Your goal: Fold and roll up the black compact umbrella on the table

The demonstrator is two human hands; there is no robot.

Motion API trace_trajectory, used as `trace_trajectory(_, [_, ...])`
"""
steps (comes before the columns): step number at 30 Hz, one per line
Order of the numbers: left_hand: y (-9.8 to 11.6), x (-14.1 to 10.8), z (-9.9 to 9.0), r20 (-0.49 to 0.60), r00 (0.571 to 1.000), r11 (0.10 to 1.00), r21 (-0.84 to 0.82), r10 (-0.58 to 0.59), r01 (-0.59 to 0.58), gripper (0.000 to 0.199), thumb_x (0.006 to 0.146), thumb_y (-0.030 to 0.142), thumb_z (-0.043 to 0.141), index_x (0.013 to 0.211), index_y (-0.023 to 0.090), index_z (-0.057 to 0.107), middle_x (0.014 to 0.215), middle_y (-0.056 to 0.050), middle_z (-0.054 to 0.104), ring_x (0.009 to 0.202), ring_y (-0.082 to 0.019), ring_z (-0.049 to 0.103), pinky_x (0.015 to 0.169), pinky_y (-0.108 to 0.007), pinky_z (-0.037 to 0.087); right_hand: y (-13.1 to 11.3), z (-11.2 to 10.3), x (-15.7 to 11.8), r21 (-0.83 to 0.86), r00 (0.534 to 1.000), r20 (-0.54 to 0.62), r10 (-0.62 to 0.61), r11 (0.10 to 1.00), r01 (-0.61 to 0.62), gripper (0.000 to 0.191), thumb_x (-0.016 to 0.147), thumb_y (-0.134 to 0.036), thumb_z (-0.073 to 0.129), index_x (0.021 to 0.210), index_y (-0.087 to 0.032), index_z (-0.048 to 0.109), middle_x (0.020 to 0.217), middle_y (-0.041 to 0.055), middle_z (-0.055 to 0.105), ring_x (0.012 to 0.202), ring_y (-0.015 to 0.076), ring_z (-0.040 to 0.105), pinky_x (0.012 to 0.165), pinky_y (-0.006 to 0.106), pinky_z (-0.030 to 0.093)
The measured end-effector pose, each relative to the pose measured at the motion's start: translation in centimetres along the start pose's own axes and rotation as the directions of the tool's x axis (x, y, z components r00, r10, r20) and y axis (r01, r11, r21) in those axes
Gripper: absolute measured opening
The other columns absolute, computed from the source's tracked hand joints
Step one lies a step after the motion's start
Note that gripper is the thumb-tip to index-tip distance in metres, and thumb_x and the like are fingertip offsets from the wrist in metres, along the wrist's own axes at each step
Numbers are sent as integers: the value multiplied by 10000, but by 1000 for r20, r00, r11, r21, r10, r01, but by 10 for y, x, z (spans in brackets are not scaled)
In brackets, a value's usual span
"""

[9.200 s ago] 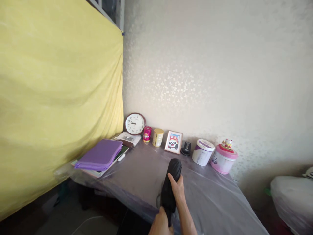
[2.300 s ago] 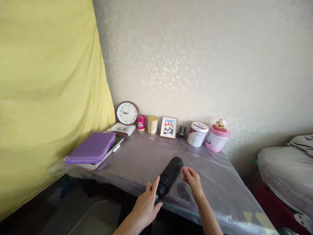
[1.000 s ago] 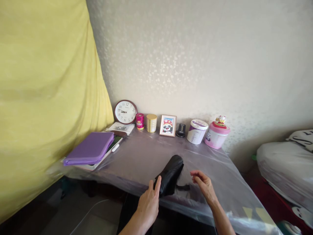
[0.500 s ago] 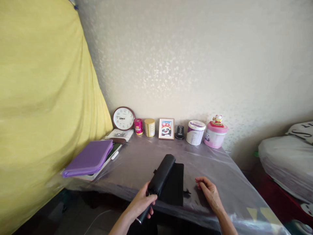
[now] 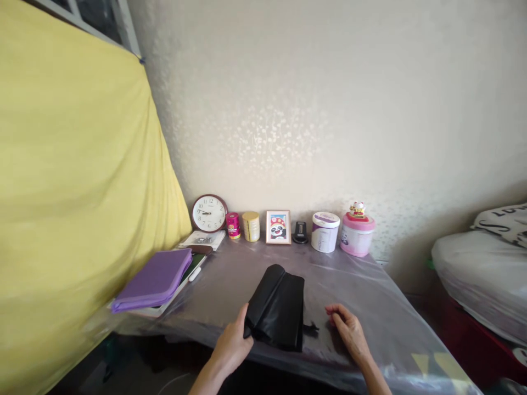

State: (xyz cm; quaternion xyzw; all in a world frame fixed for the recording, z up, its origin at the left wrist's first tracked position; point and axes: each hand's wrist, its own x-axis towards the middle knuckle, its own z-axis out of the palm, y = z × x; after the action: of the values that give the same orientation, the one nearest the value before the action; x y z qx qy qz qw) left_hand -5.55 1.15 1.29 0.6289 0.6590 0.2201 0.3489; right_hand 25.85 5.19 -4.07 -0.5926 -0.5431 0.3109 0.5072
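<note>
A black folding umbrella [image 5: 261, 304] slants over the front part of the table. My left hand [image 5: 234, 341] is closed around its near end, where the handle is hidden behind the fingers. Loose, shiny black fabric [image 5: 282, 321] spreads out to the right of the rolled part. The edge of a flat black cloth piece [image 5: 303, 291] shows beneath it, and a short black cord [image 5: 312, 329] sticks out at its right. My right hand [image 5: 348, 332] rests on the table beyond the cord, fingers loosely curled, with nothing visible in them.
Purple folder [image 5: 152, 280] and papers lie at the left, beside a white marker-like object [image 5: 195, 274]. Along the wall stand a clock [image 5: 209, 213], tins, a panda picture frame [image 5: 278, 227], a small black device [image 5: 300, 233] and two tubs. The table [image 5: 346, 280] has a clear plastic cover.
My left hand has turned the umbrella, so its fabric now spreads rightwards over the flat black cloth and the handle no longer shows. My right hand has barely moved. The view has tilted slightly up.
</note>
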Motion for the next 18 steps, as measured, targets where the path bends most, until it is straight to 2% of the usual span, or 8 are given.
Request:
trace_trajectory(3, [10, -8, -10, 185, 983, 893, -443, 3, 81, 487, 711, 270, 465, 1182, 238, 345, 575, 65, 476, 368, -80, 408, 388, -202, 331, -4, 0, -1, 18, 1000, -18, -4, 1000, 4, 277, 655, -363, 469, 780, -170, 624, 706, 17, 623, 575, 131, 548, 565, 227, 442])
trace_trajectory(5, [19, -16, -15, 235, 969, 824, -562, 70, 76, 316, 736, 364, 452, 1009, 207, 425, 579, 69, 447, 377, -54, 364, 381, -186, 325, -8, -1, -3, 28, 999, -25, -21, 999, 21, 281, 649, -364, 463, 769, -166, 624, 683, 13, 617, 583, 138, 545, 560, 228, 438])
trace_trajectory(7, [28, -23, -15, 247, 962, 814, -578, 113, 52, 281, 752, 431, 432, 893, 189, 447, 587, 65, 442, 376, -39, 338, 390, -185, 331, -14, -3, -5, 39, 998, -9, -56, 998, 56, 286, 648, -363, 461, 772, -165, 625, 658, 7, 611, 600, 149, 548, 573, 234, 442])
trace_trajectory(9, [34, -28, -14, 230, 963, 839, -544, 141, 7, 304, 743, 426, 452, 929, 186, 454, 580, 68, 450, 352, -45, 342, 387, -197, 329, -21, -4, -8, 38, 997, 5, -79, 996, 78, 286, 642, -366, 464, 763, -166, 629, 619, 1, 600, 598, 159, 549, 578, 244, 446])
trace_trajectory(12, [39, -32, -10, 6, 982, 954, -237, 188, -181, 435, 703, 328, 513, 1111, 206, 421, 662, 36, 525, 425, -80, 451, 467, -215, 362, -28, -3, -10, 33, 998, 2, -64, 997, 64, 307, 632, -397, 466, 739, -168, 640, 555, -1, 584, 572, 174, 553, 549, 266, 453])
trace_trajectory(14, [41, -33, -9, -130, 963, 970, -18, 237, -241, 527, 678, 265, 527, 1185, 223, 389, 716, 15, 553, 511, -98, 504, 542, -222, 377, -29, -3, -10, 38, 999, -2, -52, 998, 53, 337, 633, -425, 460, 753, -172, 648, 555, 4, 591, 595, 194, 569, 550, 289, 465])
trace_trajectory(16, [43, -34, -8, -79, 970, 968, -88, 229, -236, 533, 683, 243, 494, 1202, 235, 369, 677, 36, 540, 477, -93, 493, 524, -221, 377, -26, -5, -10, 41, 998, -17, -60, 997, 61, 357, 631, -446, 460, 768, -178, 653, 609, 20, 620, 661, 219, 587, 599, 320, 482])
trace_trajectory(18, [45, -34, -9, 64, 973, 932, -305, 222, -193, 441, 716, 267, 433, 1153, 217, 393, 595, 69, 498, 383, -78, 436, 444, -211, 359, -21, -8, -10, 20, 996, -66, -56, 998, 57, 354, 623, -475, 457, 717, -195, 654, 658, 46, 641, 694, 240, 595, 631, 344, 490])
